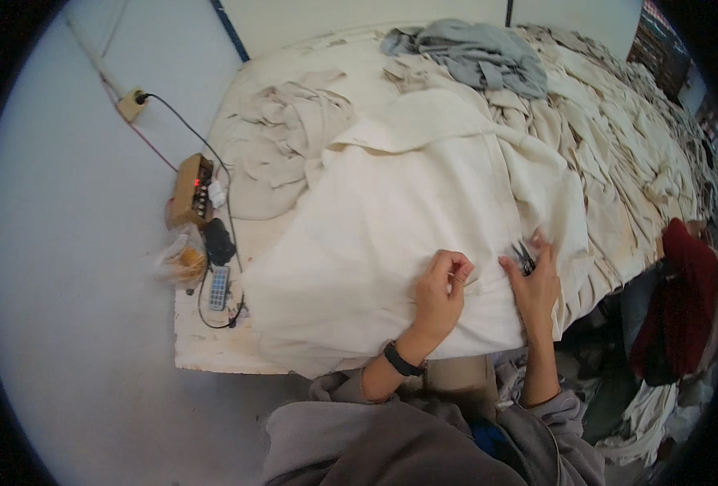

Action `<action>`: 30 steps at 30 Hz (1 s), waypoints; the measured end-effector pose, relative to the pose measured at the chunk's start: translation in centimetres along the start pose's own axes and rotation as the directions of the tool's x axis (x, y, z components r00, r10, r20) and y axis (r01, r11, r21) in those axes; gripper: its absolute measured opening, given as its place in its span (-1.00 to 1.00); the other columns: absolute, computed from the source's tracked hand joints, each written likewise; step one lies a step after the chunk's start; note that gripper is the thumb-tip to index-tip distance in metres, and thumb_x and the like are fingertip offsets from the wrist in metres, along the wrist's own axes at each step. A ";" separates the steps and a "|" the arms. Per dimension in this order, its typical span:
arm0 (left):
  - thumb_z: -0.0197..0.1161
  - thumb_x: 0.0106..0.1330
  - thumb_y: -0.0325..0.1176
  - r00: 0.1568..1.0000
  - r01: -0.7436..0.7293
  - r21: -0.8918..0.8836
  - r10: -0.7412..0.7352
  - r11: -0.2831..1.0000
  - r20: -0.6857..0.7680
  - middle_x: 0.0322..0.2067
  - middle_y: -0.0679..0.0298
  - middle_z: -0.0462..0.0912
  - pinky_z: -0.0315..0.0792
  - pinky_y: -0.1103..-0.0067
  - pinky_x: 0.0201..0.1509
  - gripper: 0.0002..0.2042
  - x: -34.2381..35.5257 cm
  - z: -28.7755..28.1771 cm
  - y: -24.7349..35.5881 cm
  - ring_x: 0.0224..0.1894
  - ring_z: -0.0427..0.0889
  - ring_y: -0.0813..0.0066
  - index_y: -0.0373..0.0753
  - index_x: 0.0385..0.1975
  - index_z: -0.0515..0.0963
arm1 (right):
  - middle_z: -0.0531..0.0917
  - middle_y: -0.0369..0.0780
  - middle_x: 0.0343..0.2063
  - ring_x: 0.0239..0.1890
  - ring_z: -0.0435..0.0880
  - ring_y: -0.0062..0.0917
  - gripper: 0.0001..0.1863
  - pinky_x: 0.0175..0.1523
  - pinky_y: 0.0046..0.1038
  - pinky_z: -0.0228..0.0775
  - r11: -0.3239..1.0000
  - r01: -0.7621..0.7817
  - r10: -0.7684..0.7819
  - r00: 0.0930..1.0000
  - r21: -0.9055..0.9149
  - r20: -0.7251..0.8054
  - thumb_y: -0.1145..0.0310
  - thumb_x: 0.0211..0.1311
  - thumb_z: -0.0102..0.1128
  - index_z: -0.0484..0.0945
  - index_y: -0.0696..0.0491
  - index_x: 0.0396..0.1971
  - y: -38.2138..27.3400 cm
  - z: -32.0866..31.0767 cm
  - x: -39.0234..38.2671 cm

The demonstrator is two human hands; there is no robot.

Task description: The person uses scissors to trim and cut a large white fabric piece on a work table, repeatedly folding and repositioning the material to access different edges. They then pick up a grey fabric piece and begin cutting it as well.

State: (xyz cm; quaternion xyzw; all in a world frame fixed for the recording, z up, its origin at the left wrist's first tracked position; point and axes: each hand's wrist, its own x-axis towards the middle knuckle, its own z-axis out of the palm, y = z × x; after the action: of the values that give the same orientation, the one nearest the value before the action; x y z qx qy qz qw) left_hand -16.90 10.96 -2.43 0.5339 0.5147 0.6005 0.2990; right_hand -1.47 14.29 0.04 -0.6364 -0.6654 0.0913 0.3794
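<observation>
- The cream cloth [391, 235] lies spread over the near part of the white worktable [213, 352], its near edge hanging toward the person.
- The left hand [440, 287] rests on the cloth near that edge, fingers curled in and pinching a bit of the fabric; a black wristband [402, 360] sits on the wrist.
- The right hand [533, 283] lies just beside it on the cloth, fingers closed around small dark thread snips [524, 257], whose blades point away from the person.
- Behind the cloth, a crumpled beige piece [294, 138] lies to the left, and a grey garment [476, 53] tops the heap at the far end.
- A long pile of cream fabric pieces [626, 154] runs along the right side of the table.
- At the table's left edge sit a wooden box with a red light [190, 190], a black cable [189, 130] leading to a wall socket [132, 104], a small remote-like device [219, 287] and a clear bag with something orange-brown inside [182, 261].
- A dark red garment [687, 283] hangs to the right, beyond the table's corner.
- Pale grey floor [59, 283] surrounds the table on the left.
</observation>
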 end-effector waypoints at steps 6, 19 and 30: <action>0.17 0.21 -0.42 0.964 -0.252 0.356 0.267 0.900 0.007 -0.23 0.12 0.50 0.35 0.42 -0.06 -0.81 0.1 -1.4 1.6 -0.13 0.49 0.21 -0.34 -0.24 0.41 | 0.54 -0.21 -0.40 -0.32 0.56 -0.41 -0.73 -0.19 -0.50 0.37 0.922 0.052 -0.047 0.999 0.383 -0.023 0.69 -0.11 0.02 0.49 0.18 -0.32 2.8 0.4 1.8; 0.19 0.22 -0.37 0.994 0.033 0.470 -0.078 0.882 0.075 -0.69 0.16 0.51 0.34 0.61 -0.55 -0.85 -8.7 -15.6 9.1 -0.70 0.46 0.49 -0.27 -0.27 0.56 | 0.53 -0.21 -0.15 -0.09 0.52 -0.43 -0.74 0.04 -0.42 0.34 0.828 -0.459 0.167 0.751 -0.323 -0.639 0.38 0.23 0.07 0.54 0.04 -0.09 15.3 -19.2 -1.8; 0.25 0.18 -0.20 0.970 -0.240 0.874 0.075 0.423 0.230 -0.51 0.15 0.58 0.32 0.57 -0.44 -0.73 -5.6 -14.5 9.6 -0.56 0.47 0.35 -0.29 -0.27 0.56 | 0.51 -0.13 -0.15 -0.06 0.51 -0.32 -0.64 0.02 -0.49 0.31 0.942 0.317 -0.310 0.948 0.109 -0.078 0.70 0.05 0.06 0.51 0.10 -0.11 3.4 -6.8 0.7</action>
State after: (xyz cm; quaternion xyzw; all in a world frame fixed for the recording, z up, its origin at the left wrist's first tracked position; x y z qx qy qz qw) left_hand -27.43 -1.25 6.14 0.7015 0.6766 0.2188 -0.0475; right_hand 5.46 13.09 2.98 -0.5008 -0.7398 0.0506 0.4465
